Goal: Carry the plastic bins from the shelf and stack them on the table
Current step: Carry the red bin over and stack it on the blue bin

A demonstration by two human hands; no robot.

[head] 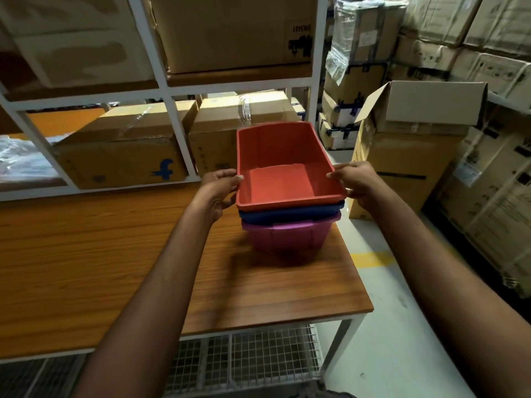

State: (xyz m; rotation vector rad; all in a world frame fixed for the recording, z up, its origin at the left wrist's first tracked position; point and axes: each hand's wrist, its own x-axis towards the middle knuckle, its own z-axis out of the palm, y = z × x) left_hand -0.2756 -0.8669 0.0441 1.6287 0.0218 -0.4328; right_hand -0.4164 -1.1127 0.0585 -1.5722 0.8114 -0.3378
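Observation:
A red plastic bin (283, 168) sits nested on top of a dark blue bin (287, 215), which rests in a purple bin (287, 237) on the wooden table (115, 268) near its right edge. My left hand (219, 188) grips the red bin's left rim, thumb over the edge. My right hand (355, 180) grips its right rim the same way. The red bin is empty and upright.
A white metal shelf (178, 90) behind the table holds sealed cardboard boxes (123, 147). Tall stacks of cartons (402, 156) fill the right side. A wire-mesh rack (244, 360) lies under the table. Grey floor with a yellow line (370, 258) runs to the right.

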